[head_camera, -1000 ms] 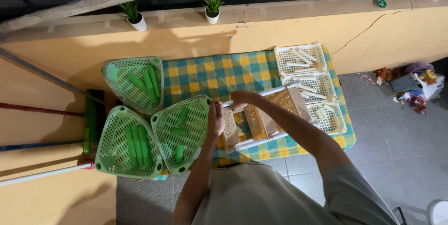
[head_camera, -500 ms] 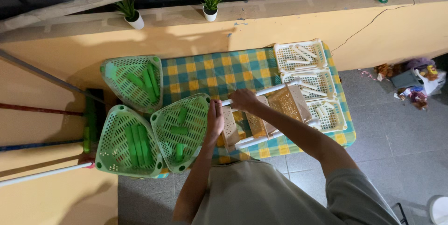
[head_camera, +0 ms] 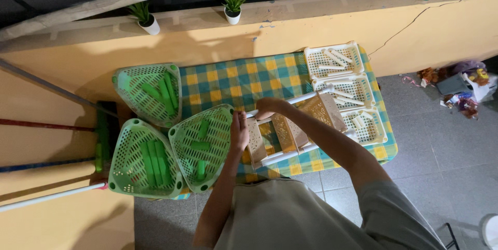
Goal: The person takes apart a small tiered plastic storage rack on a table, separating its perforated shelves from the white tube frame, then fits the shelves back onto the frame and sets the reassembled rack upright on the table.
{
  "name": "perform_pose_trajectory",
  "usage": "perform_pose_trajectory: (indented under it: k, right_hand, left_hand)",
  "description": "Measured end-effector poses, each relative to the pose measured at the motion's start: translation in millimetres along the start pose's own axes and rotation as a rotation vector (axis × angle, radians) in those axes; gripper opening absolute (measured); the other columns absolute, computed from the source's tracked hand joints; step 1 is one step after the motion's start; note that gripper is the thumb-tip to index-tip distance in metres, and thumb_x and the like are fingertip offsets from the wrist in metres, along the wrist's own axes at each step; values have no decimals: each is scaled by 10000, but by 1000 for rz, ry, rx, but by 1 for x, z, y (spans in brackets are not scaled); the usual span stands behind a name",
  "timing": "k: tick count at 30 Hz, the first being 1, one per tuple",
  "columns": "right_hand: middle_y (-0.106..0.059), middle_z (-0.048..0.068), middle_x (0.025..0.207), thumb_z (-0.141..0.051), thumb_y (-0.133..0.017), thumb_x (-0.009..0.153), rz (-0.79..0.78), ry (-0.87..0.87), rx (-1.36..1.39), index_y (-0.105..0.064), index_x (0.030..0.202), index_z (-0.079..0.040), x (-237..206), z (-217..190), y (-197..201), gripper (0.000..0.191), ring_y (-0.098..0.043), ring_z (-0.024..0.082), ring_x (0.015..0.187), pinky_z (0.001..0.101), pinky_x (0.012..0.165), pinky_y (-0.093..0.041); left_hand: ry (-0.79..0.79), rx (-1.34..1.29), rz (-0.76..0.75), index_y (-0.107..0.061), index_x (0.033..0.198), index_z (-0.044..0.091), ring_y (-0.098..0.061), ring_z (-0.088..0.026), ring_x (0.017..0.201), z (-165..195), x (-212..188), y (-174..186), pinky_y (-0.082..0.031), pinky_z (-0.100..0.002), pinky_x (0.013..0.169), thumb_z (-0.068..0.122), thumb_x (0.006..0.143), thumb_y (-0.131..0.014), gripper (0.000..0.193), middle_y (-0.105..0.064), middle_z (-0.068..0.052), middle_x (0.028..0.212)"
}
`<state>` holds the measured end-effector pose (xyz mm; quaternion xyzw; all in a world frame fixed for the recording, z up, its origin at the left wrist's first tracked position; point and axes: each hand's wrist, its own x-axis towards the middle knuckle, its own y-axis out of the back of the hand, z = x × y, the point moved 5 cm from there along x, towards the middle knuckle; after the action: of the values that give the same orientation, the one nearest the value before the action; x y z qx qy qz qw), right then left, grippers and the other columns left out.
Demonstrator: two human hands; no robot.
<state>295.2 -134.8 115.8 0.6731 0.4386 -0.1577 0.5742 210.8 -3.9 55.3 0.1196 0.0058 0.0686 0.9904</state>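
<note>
Bare checked cloth between green baskets and cream trays.
</note>
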Motion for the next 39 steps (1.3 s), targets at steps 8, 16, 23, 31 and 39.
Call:
perform_pose_trajectory:
  k: [8,16,23,31,39]
  right_hand:
    - [-770,149,815,-303,-735,851,319,58,-57,-795,949,-99,-14,6,-8,234,-748,288,742,476,683,-593]
    - [-760,124,858,-306,-769,828,458,44,-193,-749,1164,-194,-17,-3,-11,355,-759,305,773,469,681,-627]
    - [-758,121,804,-354,-750,865,280,1,-69,-797,970,-65,-12,-1,-5,312,-681,234,695,435,656,-581]
    - [-748,150,800,-355,-719,869,-97,-5,59,-791,976,-35,-2,2,-2,345,-685,270,704,465,655,-569]
    - [-767,125,862,-362,-722,832,288,18,-52,-803,1018,-119,-17,2,-4,317,-751,288,821,483,756,-602]
  left_hand:
    - [-46,-20,-21,-520,1092,46,-608,-278,789,5,-1,-2,-482,-423,717,323,1120,-445,288,-607,-136,906]
    - [20,16,-69,-525,1089,56,-557,-251,703,11,-1,2,-459,-416,672,373,1120,-407,340,-546,-100,823]
    - [50,9,-52,-525,1099,56,-562,-256,711,5,-1,0,-464,-432,668,363,1118,-420,325,-565,-110,829]
    - [25,49,-18,-533,1107,59,-610,-305,741,6,-2,5,-476,-441,690,340,1112,-445,295,-607,-155,860]
    - [-57,24,-9,-532,1093,49,-630,-318,803,4,0,0,-486,-446,713,339,1120,-451,302,-629,-157,909]
